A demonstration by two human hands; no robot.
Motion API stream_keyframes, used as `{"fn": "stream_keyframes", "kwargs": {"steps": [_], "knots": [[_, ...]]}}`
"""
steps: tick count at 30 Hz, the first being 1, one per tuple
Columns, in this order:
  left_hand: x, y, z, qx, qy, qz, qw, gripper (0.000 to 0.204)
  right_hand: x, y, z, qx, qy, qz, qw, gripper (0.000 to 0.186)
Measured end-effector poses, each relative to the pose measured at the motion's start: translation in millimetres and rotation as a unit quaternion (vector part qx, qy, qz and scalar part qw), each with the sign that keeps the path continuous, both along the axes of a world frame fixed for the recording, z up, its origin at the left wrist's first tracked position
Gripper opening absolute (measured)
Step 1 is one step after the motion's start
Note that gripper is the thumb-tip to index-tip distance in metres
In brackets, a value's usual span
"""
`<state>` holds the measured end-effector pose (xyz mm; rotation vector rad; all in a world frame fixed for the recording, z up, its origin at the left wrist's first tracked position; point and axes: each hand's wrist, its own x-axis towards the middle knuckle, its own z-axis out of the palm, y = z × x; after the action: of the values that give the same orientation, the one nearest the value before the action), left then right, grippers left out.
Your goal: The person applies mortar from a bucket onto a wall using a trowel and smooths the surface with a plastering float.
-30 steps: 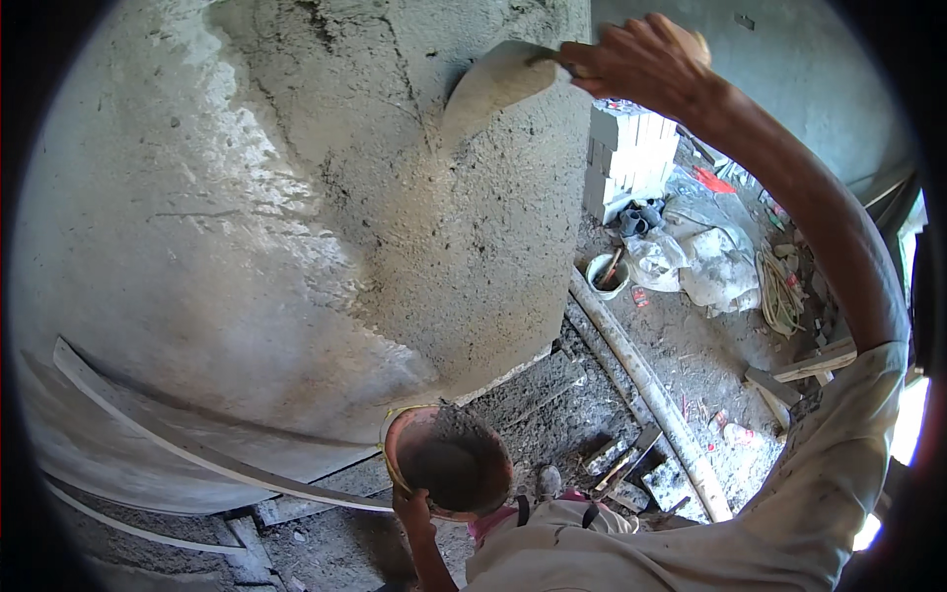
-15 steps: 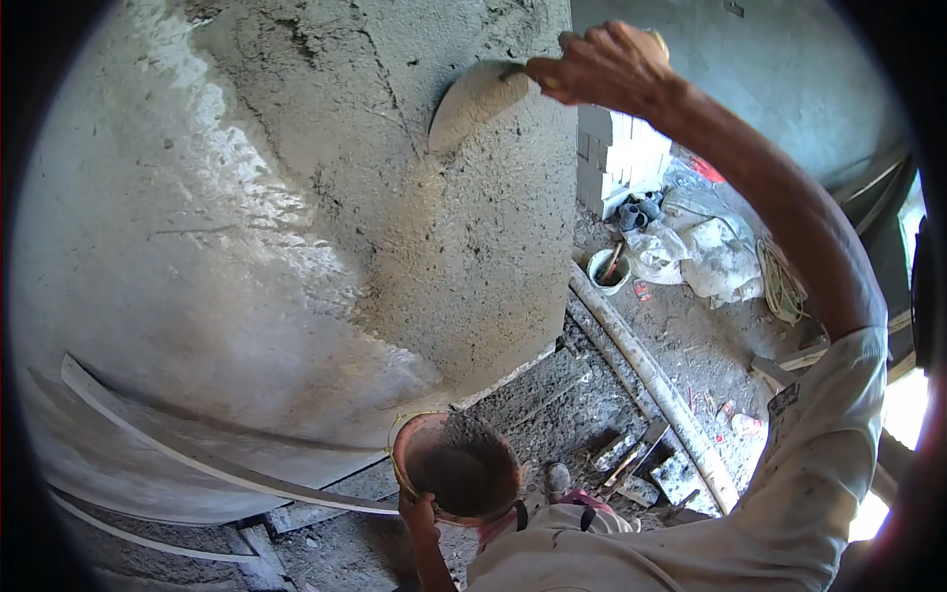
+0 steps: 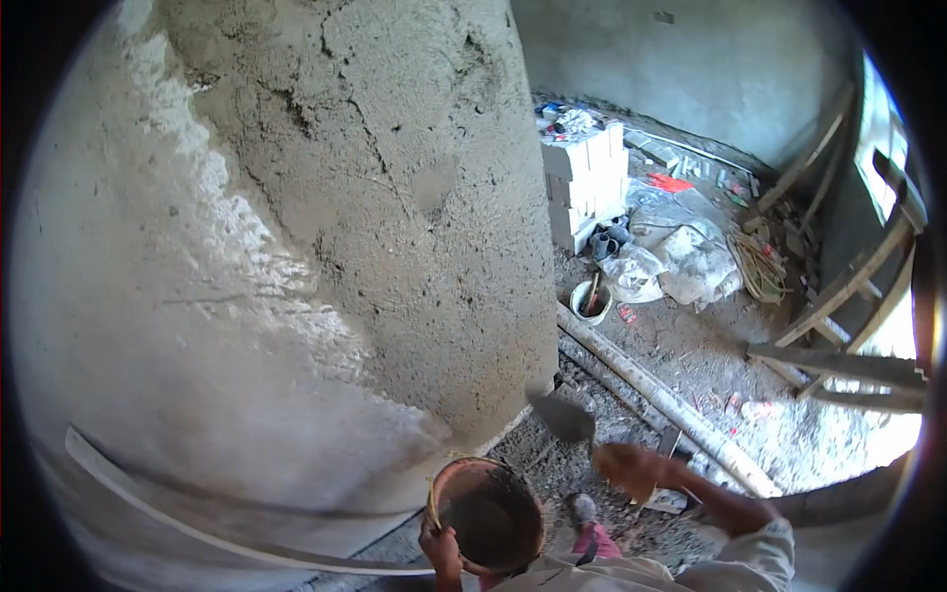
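My left hand [image 3: 441, 549] is closed on the rim of a round reddish-brown bucket [image 3: 536, 513], which holds wet grey mortar [image 3: 490, 518]. In my right hand [image 3: 627, 471] is the handle of a plastering trowel, its grey blade [image 3: 563, 418] slightly blurred by motion. The blade is off the wall, up and to the right of the bucket, near the wall's lower right corner. Fresh rough grey mortar coats the right part of the wall [image 3: 434, 227], while its left part is smoother and paler, with a ragged whitish border between.
A long pale strip [image 3: 227, 534] curves along the wall's foot. On the right, a pipe [image 3: 671, 400] lies on the floor, beyond it a small white bucket [image 3: 591, 301], plastic sacks [image 3: 681, 266] and stacked white blocks [image 3: 584, 183]. A wooden ladder-like frame [image 3: 838, 311] leans at far right.
My right hand has brought the trowel down from high on the wall to near the bucket. My left hand still holds the bucket. The view has shifted, showing more floor at right.
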<state>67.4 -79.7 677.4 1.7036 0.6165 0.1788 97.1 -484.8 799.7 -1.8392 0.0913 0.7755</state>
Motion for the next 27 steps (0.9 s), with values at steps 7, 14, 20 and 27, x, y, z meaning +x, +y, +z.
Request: {"fn": "stream_keyframes", "kwargs": {"steps": [7, 14, 20, 27], "knots": [[2, 59, 13, -0.066, -0.097, -0.105, 0.987, 0.062, -124, 206, -110, -0.174, -0.175, 0.027, 0.969, 0.039], [-9, 113, 49, -0.035, -0.097, -0.301, 0.948, 0.036, -118, 308, -199, -0.21, -0.166, -0.022, 0.963, 0.028], [-20, 132, 67, 0.014, -0.091, -0.363, 0.927, 0.041, -131, 327, -217, -0.02, -0.472, 0.02, 0.881, 0.027], [-19, 124, 61, -0.156, -0.022, -0.287, 0.945, 0.042, -186, 320, -155, 0.311, 0.14, -0.202, 0.918, 0.04]]}}
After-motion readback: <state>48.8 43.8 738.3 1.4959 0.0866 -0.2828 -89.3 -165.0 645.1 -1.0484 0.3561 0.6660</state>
